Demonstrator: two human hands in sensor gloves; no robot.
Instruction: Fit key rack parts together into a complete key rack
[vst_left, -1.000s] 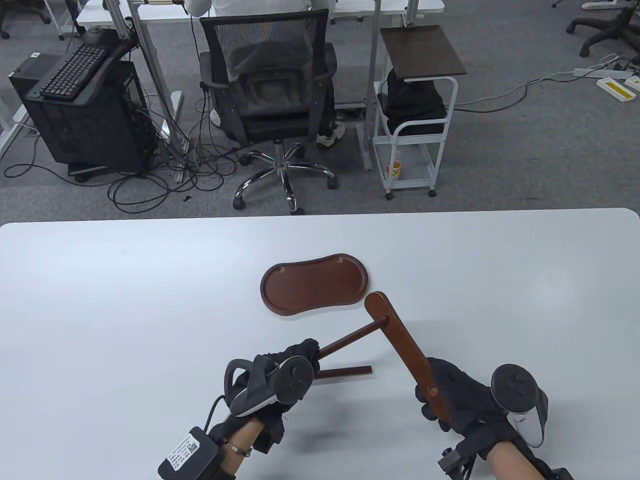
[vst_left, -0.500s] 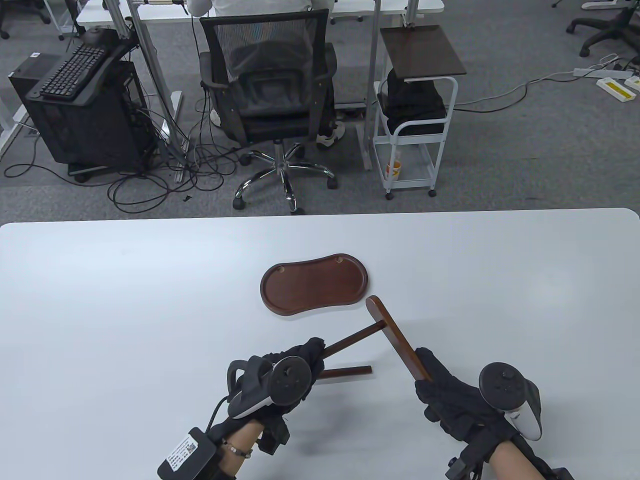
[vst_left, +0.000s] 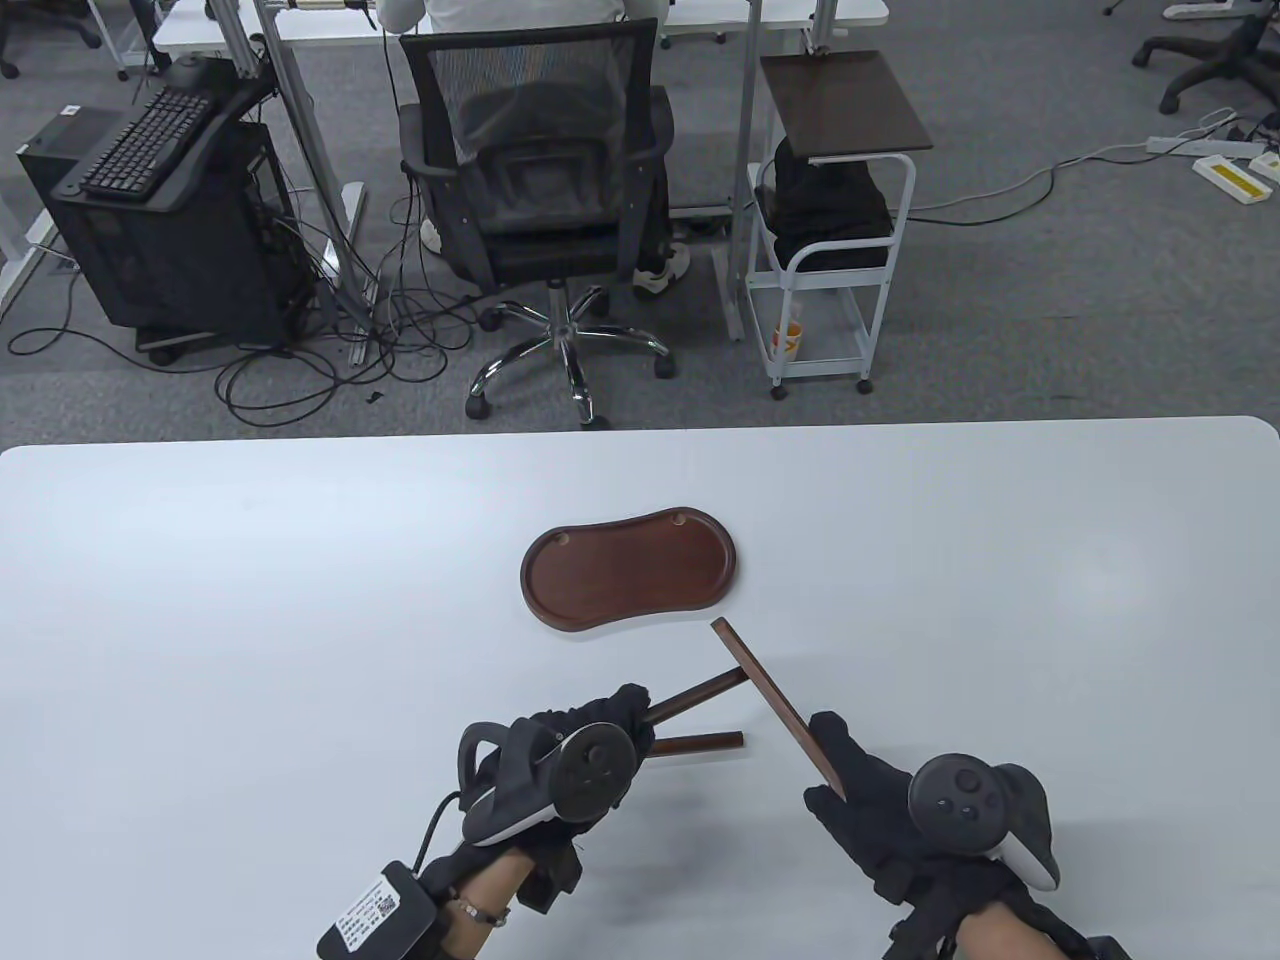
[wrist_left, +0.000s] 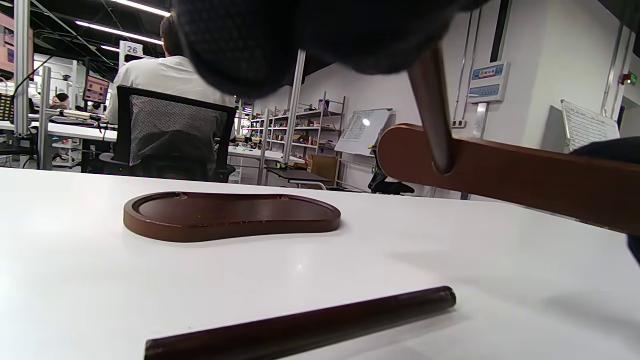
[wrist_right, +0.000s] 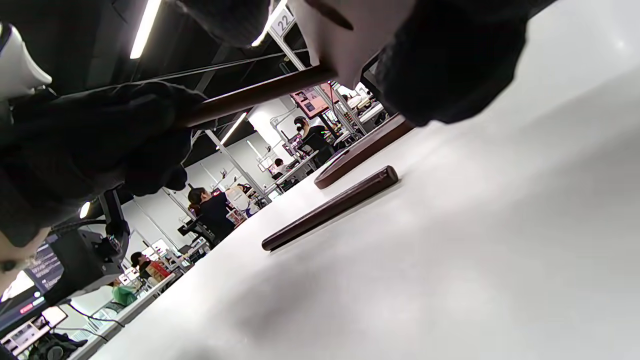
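Note:
My left hand (vst_left: 600, 725) grips a dark wooden rod (vst_left: 695, 696) above the table; its far end sits in the flat wooden crossbar (vst_left: 770, 695), also seen in the left wrist view (wrist_left: 520, 175). My right hand (vst_left: 850, 790) grips the crossbar's near end and holds it edge-up. A second rod (vst_left: 700, 743) lies loose on the table just below the held rod, also seen in the left wrist view (wrist_left: 300, 322) and the right wrist view (wrist_right: 330, 207). The bean-shaped wooden base tray (vst_left: 630, 580) lies flat beyond them, with two holes near its far rim.
The white table (vst_left: 250, 620) ends at its far edge around mid-frame. Beyond it, on the floor, stand an office chair (vst_left: 540, 200) with a seated person and a white cart (vst_left: 830, 220).
My right hand has rolled the crossbar from face-up to edge-on and drawn it slightly nearer. The left hand still grips the rod, shifted slightly right. The loose rod and tray have not moved.

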